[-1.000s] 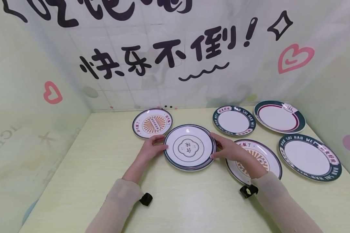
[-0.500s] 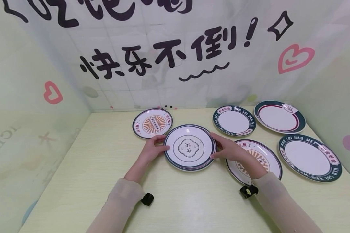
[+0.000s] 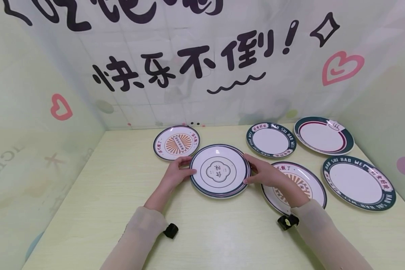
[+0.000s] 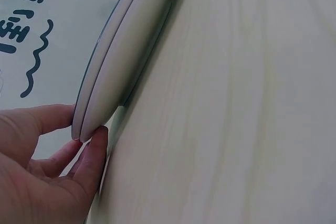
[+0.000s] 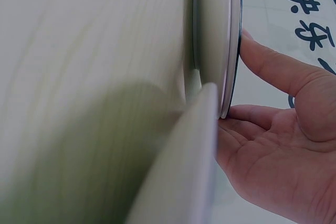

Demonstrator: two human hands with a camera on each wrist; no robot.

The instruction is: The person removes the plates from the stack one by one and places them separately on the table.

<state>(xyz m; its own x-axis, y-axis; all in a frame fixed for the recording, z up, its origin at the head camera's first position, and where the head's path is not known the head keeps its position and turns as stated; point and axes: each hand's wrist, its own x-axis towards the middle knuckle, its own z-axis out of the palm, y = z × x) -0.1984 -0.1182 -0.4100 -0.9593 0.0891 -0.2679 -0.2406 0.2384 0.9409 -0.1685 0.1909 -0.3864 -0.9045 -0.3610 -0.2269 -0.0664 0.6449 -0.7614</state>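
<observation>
A small stack of white plates (image 3: 234, 176) with dark blue rims sits mid-table; its top plate has a lobed emblem at the centre. My left hand (image 3: 175, 174) grips the stack's left edge, thumb on the upper rim. In the left wrist view two rims of the stacked plates (image 4: 128, 51) lie one on the other, fingers curled beneath them. On the opposite edge my right hand (image 3: 264, 174) pinches the stack, thumb at the top rim and fingers below, as the right wrist view shows of the plates (image 5: 216, 40). The undersides are close over the tabletop.
Behind the stack lies a sunburst plate (image 3: 179, 144). A larger sunburst plate (image 3: 318, 189) is partly hidden under my right forearm. Three green-rimmed plates stand at the right: a small one (image 3: 270, 139), one at the back corner (image 3: 320, 135) and an oval one (image 3: 357, 183). Walls enclose the table.
My left hand and forearm have shifted very slightly right along the stack's edge since a second ago. The plates and my right hand have stayed in place.
</observation>
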